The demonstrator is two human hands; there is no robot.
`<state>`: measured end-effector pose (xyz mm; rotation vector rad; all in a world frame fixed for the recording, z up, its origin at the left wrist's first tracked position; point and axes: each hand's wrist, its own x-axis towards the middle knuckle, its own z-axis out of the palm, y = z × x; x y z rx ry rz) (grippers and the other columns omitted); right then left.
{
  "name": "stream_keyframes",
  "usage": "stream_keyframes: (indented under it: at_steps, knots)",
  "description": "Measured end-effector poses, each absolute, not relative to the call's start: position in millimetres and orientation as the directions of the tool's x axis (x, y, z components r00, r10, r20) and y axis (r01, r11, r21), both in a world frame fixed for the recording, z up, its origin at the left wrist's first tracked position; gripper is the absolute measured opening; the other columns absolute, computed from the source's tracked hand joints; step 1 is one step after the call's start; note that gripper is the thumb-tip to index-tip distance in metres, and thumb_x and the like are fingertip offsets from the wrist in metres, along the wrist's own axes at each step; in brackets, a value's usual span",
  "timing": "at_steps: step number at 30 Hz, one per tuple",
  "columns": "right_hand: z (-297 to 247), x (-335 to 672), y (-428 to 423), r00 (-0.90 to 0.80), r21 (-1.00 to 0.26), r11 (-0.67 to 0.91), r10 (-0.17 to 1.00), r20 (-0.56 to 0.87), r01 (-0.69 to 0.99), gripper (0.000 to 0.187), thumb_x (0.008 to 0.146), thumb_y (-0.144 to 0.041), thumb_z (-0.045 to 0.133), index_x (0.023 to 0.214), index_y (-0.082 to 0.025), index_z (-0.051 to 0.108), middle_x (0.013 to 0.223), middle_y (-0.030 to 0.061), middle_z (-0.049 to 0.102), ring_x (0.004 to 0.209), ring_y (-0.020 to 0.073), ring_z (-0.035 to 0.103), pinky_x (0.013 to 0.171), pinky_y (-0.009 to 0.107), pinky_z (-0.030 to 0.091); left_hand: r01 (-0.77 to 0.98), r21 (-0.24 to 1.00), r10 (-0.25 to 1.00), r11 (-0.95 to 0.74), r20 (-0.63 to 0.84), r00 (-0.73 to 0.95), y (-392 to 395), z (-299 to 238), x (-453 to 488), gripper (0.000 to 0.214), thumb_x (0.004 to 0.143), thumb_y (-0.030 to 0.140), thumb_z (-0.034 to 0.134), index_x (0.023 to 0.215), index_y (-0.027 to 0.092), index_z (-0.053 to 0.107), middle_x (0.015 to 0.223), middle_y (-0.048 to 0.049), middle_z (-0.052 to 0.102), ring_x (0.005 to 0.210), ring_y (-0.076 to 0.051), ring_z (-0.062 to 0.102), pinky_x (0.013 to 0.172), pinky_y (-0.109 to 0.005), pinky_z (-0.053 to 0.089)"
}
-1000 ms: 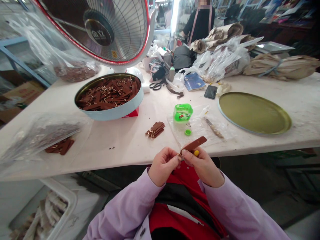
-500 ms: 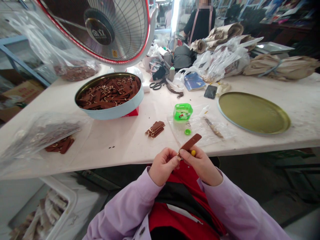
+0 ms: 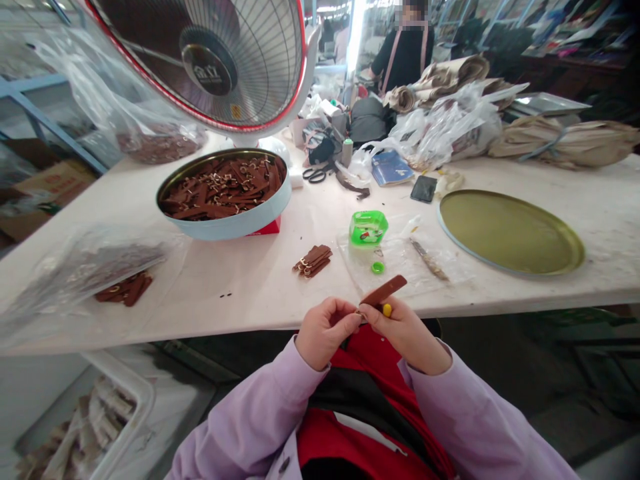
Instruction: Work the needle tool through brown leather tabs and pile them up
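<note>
Just off the table's front edge, my right hand (image 3: 400, 327) is closed on a brown leather strap (image 3: 387, 289), which points up and to the right. A small yellow tip (image 3: 387, 310) sticks out between that hand's fingers; the rest of it is hidden. My left hand (image 3: 330, 327) pinches the strap's lower end, where a small metal ring shows between the fingertips. Beyond the hands lies a small stack of similar straps (image 3: 314, 261) with metal rings. A green plastic container (image 3: 369, 229) and its green cap (image 3: 377, 267) are on a clear plastic sheet.
A round tin (image 3: 235, 223) full of brown straps stands on the left, before a large fan (image 3: 215, 67). Its gold-coloured lid (image 3: 515, 230) lies right. Scissors (image 3: 314, 175), a blue booklet (image 3: 391, 167), plastic bags (image 3: 450, 127) and paper rolls sit behind. A person (image 3: 406, 53) stands farther back.
The view has shifted slightly, so the table's things appear a little lower and to the right. Both hands keep hold of the strap, and its lower end is now more covered by the fingers.
</note>
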<state>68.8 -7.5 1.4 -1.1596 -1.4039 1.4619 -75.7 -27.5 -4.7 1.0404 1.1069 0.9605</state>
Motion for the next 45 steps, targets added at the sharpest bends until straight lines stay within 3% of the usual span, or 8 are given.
stream_keyframes:
  at_steps: [7, 15, 23, 27, 31, 34, 37, 45]
  knots:
    - [3.0, 69.0, -12.9, -0.214, -0.982, 0.080, 0.976, 0.042, 0.172, 0.020, 0.077, -0.038, 0.054, 0.070, -0.020, 0.058, 0.064, 0.0018, 0.060, 0.063, 0.0174, 0.054, 0.058, 0.030, 0.043, -0.045, 0.975, 0.972, 0.219, -0.215, 0.091, -26.0, -4.7, -69.5, 0.030, 0.069, 0.043, 0.061, 0.070, 0.015, 0.050, 0.053, 0.0028, 0.053, 0.047, -0.007, 0.045, 0.046, -0.020, 0.034]
    - [1.6, 74.1, -12.3, -0.311, -0.928, 0.253, 0.936, 0.164, 0.274, 0.017, 0.083, -0.028, 0.048, 0.074, -0.020, 0.060, 0.070, 0.0022, 0.060, 0.068, 0.0177, 0.054, 0.064, 0.030, 0.042, -0.026, 0.974, 0.970, 0.227, -0.224, 0.099, -23.1, -3.6, -70.6, 0.024, 0.069, 0.037, 0.060, 0.067, 0.016, 0.047, 0.049, 0.0040, 0.051, 0.045, -0.007, 0.044, 0.044, -0.019, 0.034]
    - [-6.0, 69.1, -5.9, -0.256, -0.935, 0.187, 0.960, 0.109, 0.302, 0.015, 0.080, -0.029, 0.052, 0.068, -0.020, 0.058, 0.065, 0.0010, 0.060, 0.063, 0.0169, 0.053, 0.060, 0.029, 0.041, 0.044, 0.986, 0.981, 0.159, -0.163, 0.109, -22.0, -8.7, -71.0, 0.020, 0.073, 0.032, 0.056, 0.083, 0.015, 0.058, 0.065, -0.0010, 0.059, 0.058, -0.010, 0.052, 0.052, -0.021, 0.040]
    - [-7.1, 72.0, 3.3, -0.232, -0.978, 0.061, 0.973, 0.013, 0.200, 0.019, 0.075, -0.038, 0.057, 0.071, -0.020, 0.058, 0.060, -0.0008, 0.055, 0.055, 0.0146, 0.049, 0.053, 0.028, 0.039, 0.031, 0.984, 0.981, 0.175, -0.177, 0.077, -14.6, -10.5, -69.1, 0.013, 0.070, 0.029, 0.056, 0.070, 0.015, 0.055, 0.056, 0.0023, 0.052, 0.051, -0.008, 0.046, 0.049, -0.020, 0.036]
    - [-10.8, 88.8, 21.7, -0.032, -0.998, 0.034, 0.999, 0.032, 0.055, 0.029, 0.084, -0.046, 0.045, 0.079, -0.021, 0.058, 0.062, -0.0009, 0.053, 0.056, 0.0124, 0.047, 0.053, 0.026, 0.038, -0.079, 0.962, 0.965, 0.262, -0.258, 0.054, -1.5, -16.6, -67.1, 0.014, 0.068, 0.029, 0.054, 0.066, 0.016, 0.048, 0.051, 0.0055, 0.045, 0.045, -0.005, 0.039, 0.046, -0.019, 0.032]
    - [-19.1, 107.0, 41.7, 0.191, -0.994, 0.059, 0.979, 0.077, 0.097, 0.039, 0.086, -0.050, 0.037, 0.077, -0.019, 0.060, 0.065, 0.0021, 0.056, 0.064, 0.0141, 0.051, 0.059, 0.027, 0.039, -0.090, 0.952, 0.956, 0.292, -0.289, 0.049, 11.7, -22.7, -66.7, 0.014, 0.069, 0.029, 0.052, 0.067, 0.016, 0.047, 0.052, 0.0057, 0.045, 0.046, -0.006, 0.040, 0.047, -0.019, 0.032]
    - [-31.7, 121.8, 63.6, 0.340, -0.992, 0.054, 0.936, 0.090, 0.112, 0.043, 0.085, -0.053, 0.036, 0.072, -0.018, 0.058, 0.062, 0.0020, 0.054, 0.056, 0.0130, 0.047, 0.051, 0.026, 0.034, -0.067, 0.958, 0.960, 0.278, -0.277, 0.032, 28.8, -28.7, -65.5, 0.015, 0.070, 0.030, 0.051, 0.067, 0.016, 0.046, 0.052, 0.0059, 0.044, 0.046, -0.006, 0.039, 0.047, -0.019, 0.032]
    - [-68.1, 129.5, 100.4, 0.415, -0.991, 0.058, 0.904, 0.103, 0.120, 0.038, 0.086, -0.050, 0.039, 0.072, -0.018, 0.054, 0.060, -0.0006, 0.054, 0.049, 0.0097, 0.040, 0.048, 0.025, 0.031, -0.073, 0.955, 0.957, 0.288, -0.289, -0.002, 66.2, -45.4, -57.4, 0.016, 0.073, 0.031, 0.050, 0.067, 0.017, 0.044, 0.051, 0.0067, 0.042, 0.045, -0.006, 0.037, 0.047, -0.019, 0.030]
